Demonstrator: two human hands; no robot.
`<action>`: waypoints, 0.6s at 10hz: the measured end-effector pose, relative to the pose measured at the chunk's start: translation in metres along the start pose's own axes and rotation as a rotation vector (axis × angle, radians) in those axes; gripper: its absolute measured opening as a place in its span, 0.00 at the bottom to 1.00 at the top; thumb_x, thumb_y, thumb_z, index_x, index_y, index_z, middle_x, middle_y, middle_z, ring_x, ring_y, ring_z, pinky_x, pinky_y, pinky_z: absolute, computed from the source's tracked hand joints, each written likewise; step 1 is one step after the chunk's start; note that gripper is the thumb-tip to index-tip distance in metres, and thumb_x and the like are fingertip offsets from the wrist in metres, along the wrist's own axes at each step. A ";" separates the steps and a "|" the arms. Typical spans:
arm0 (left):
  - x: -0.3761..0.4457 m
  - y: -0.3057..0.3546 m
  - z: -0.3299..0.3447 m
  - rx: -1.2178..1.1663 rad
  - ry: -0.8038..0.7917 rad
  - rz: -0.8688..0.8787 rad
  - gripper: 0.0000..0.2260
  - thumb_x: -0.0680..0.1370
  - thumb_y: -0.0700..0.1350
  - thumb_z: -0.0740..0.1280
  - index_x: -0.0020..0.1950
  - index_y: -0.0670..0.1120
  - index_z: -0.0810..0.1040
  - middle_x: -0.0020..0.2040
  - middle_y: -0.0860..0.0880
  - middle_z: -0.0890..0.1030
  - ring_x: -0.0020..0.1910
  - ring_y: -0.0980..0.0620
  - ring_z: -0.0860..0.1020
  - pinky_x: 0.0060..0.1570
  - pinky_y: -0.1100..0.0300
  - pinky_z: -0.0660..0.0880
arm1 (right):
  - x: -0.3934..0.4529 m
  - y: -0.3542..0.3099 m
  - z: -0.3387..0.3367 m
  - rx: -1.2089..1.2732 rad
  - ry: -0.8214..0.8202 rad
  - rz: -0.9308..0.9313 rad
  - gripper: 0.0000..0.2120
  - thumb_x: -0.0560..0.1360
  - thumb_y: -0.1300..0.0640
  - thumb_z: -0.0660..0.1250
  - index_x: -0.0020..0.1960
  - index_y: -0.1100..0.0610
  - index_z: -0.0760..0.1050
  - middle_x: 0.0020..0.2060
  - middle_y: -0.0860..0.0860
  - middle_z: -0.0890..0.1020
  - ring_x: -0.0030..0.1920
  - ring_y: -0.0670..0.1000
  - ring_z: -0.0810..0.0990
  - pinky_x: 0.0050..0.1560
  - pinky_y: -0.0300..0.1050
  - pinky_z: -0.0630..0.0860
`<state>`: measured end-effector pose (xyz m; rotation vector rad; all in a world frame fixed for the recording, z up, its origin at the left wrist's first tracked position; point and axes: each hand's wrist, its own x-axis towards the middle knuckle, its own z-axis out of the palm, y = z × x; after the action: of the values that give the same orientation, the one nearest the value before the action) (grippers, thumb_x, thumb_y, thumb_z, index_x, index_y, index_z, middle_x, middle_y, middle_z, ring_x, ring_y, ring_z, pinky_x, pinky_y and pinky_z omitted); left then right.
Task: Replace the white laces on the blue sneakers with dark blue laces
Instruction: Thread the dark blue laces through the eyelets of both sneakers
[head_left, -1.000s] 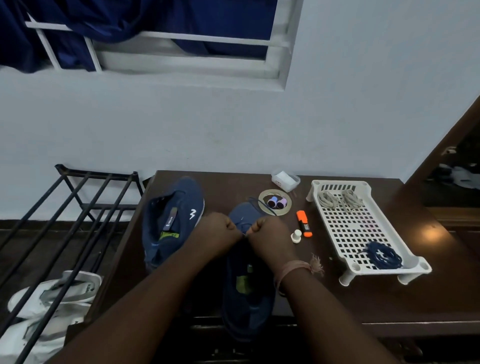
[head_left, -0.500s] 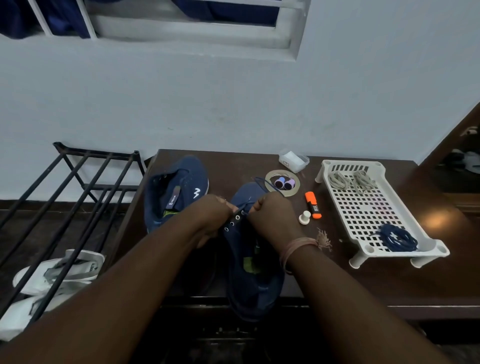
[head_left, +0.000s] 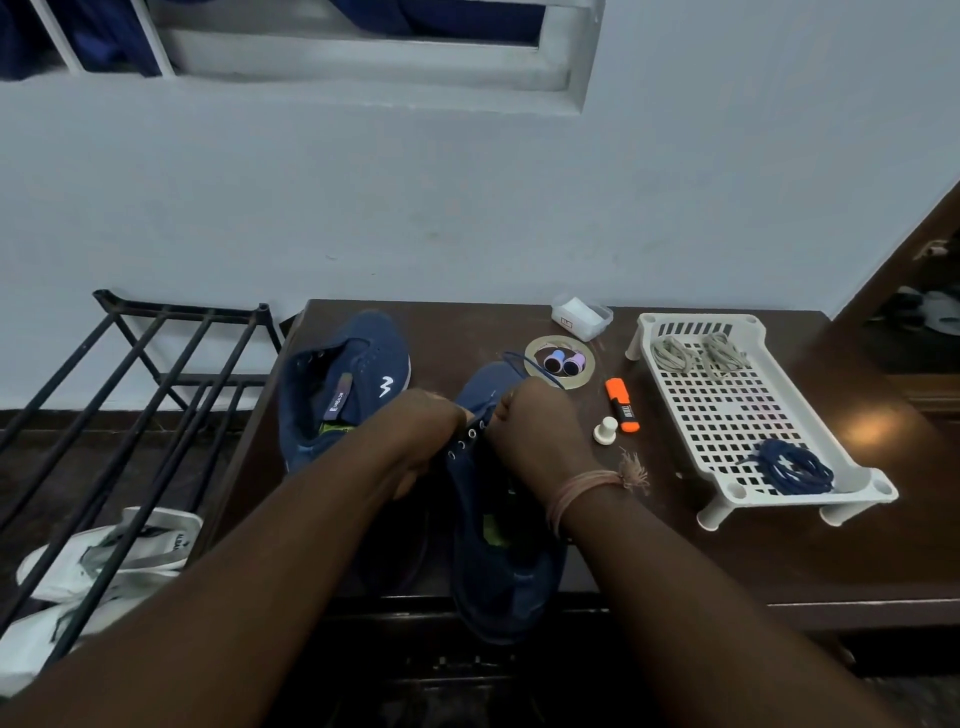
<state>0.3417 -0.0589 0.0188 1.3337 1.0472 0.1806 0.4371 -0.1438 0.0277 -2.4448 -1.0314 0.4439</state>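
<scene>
Two blue sneakers lie on a dark wooden table (head_left: 649, 561). The near sneaker (head_left: 498, 566) points away from me, its heel over the front edge and its eyelets showing. My left hand (head_left: 415, 441) grips its left eyelet flap. My right hand (head_left: 535, 431) pinches a dark blue lace (head_left: 530, 366) that loops past the toe. The other sneaker (head_left: 343, 379) lies unlaced at the back left. A white perforated tray (head_left: 727, 410) on the right holds two bundled white laces (head_left: 696, 353) at its far end and a coiled dark blue lace (head_left: 792, 467) at its near end.
An orange highlighter (head_left: 622, 405), a small white knob (head_left: 606, 430), a tape ring holding two small spools (head_left: 561, 362) and a clear plastic box (head_left: 581, 316) lie between sneaker and tray. A black metal rack (head_left: 130, 405) stands left of the table, white shoes (head_left: 93, 561) beneath it.
The view has tilted down and drawn closer. My hands have moved slightly apart over the near sneaker, uncovering its eyelets, and my left hand now sits on the left flap.
</scene>
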 end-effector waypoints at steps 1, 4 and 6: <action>0.004 -0.002 0.000 0.018 0.014 -0.016 0.14 0.65 0.37 0.68 0.48 0.35 0.83 0.45 0.33 0.84 0.41 0.38 0.82 0.49 0.37 0.80 | 0.002 0.004 0.004 -0.031 0.012 0.004 0.08 0.79 0.59 0.62 0.49 0.61 0.79 0.35 0.53 0.73 0.41 0.52 0.72 0.42 0.43 0.69; 0.011 -0.005 0.006 0.097 0.035 0.015 0.04 0.78 0.37 0.65 0.45 0.43 0.79 0.38 0.46 0.79 0.35 0.50 0.76 0.37 0.59 0.75 | -0.008 -0.003 0.001 0.134 0.072 -0.028 0.09 0.76 0.62 0.62 0.55 0.59 0.75 0.49 0.57 0.80 0.51 0.59 0.80 0.48 0.49 0.75; -0.007 0.049 -0.003 -0.272 0.254 0.179 0.10 0.84 0.45 0.49 0.50 0.44 0.68 0.37 0.46 0.75 0.29 0.52 0.75 0.32 0.58 0.77 | -0.008 -0.010 -0.033 0.049 -0.179 -0.004 0.13 0.82 0.60 0.58 0.63 0.62 0.76 0.59 0.58 0.80 0.59 0.59 0.79 0.59 0.52 0.77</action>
<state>0.3568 -0.0468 0.0647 1.1750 1.0696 0.6186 0.4413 -0.1527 0.0620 -2.3929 -1.0825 0.6887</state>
